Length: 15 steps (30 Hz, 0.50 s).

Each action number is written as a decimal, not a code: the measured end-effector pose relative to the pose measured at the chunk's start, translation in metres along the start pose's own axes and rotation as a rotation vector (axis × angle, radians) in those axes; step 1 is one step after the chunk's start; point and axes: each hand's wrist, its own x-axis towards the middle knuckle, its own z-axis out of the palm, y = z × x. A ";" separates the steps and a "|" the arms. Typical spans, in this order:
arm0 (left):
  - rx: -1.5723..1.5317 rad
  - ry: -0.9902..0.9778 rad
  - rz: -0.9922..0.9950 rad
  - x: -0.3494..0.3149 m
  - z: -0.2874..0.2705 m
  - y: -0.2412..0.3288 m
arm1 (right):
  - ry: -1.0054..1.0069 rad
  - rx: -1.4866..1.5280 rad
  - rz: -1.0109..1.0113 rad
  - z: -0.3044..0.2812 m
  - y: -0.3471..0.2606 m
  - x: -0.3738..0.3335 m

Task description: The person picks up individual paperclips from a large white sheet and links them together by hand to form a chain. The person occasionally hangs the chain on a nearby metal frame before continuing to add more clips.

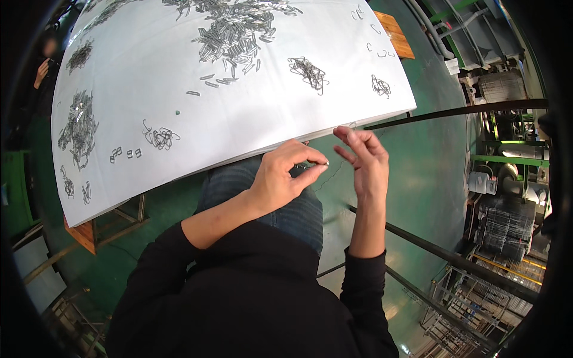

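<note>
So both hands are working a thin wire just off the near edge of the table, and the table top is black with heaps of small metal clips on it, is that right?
Not quite: the table top is white, not black, as the head view shows. The rest holds: the left hand and right hand work a thin wire just off the near edge, and heaps of small metal clips lie on it.

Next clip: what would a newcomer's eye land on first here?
The big white table, strewn with heaps of small metal clips and wire tangles. Just below its near edge, the left hand pinches a small metal piece while the right hand hovers beside it, fingers spread.
</note>
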 end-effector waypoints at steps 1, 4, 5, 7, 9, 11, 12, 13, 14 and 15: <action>0.009 0.013 -0.007 -0.001 0.001 0.001 | -0.032 0.096 0.014 0.004 -0.001 -0.014; 0.001 0.026 -0.016 -0.002 0.000 0.004 | -0.061 0.180 0.026 0.014 0.002 -0.045; -0.006 0.031 -0.024 -0.003 -0.001 0.005 | -0.069 0.213 0.031 0.016 0.004 -0.051; 0.001 0.022 -0.029 -0.005 -0.002 0.007 | -0.061 0.226 0.007 0.022 0.009 -0.060; 0.001 0.020 -0.029 -0.006 -0.003 0.009 | -0.052 0.251 0.001 0.025 0.012 -0.063; -0.001 0.027 -0.021 -0.007 -0.004 0.009 | -0.001 0.240 -0.024 0.029 0.015 -0.063; 0.000 0.029 0.002 -0.007 -0.004 0.009 | 0.023 0.234 -0.037 0.031 0.016 -0.062; 0.001 0.031 0.024 -0.006 -0.005 0.009 | 0.058 0.202 -0.069 0.035 0.017 -0.062; 0.002 0.034 0.046 -0.006 -0.005 0.008 | 0.094 0.170 -0.101 0.038 0.019 -0.062; 0.015 0.055 0.057 -0.006 -0.004 0.008 | 0.136 0.127 -0.133 0.042 0.020 -0.062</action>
